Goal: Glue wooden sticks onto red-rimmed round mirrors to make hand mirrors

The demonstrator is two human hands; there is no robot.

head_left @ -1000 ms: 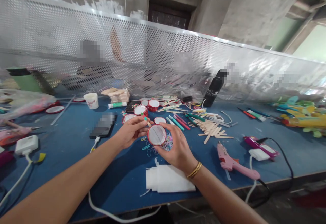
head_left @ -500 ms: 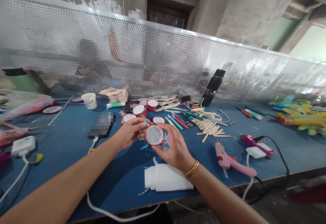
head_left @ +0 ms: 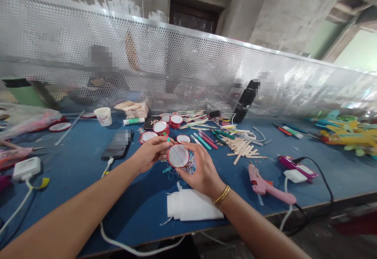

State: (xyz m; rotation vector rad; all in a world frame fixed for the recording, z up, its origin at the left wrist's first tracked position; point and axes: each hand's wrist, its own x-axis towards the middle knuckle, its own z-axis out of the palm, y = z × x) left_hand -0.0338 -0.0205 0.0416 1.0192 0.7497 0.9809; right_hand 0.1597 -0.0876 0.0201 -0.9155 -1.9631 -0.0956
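A round white disc with a red rim [head_left: 178,156] is upright between the thumb and fingers of my right hand [head_left: 203,170]. My left hand [head_left: 151,153] pinches a small green and red piece [head_left: 166,136] at the disc's upper left edge; its lower part is hidden by the fingers. Behind the disc lies a pile of small coloured bands [head_left: 192,164]. Beyond my hands are stacks of similar red-rimmed discs [head_left: 176,121] and several coloured pens [head_left: 207,139].
A folded white cloth [head_left: 194,205] lies near the front edge. Wooden sticks [head_left: 243,148], a pink glue gun [head_left: 269,188] and a black bottle [head_left: 246,102] are to the right. A phone [head_left: 118,144], a cup [head_left: 103,116] and white cables are to the left.
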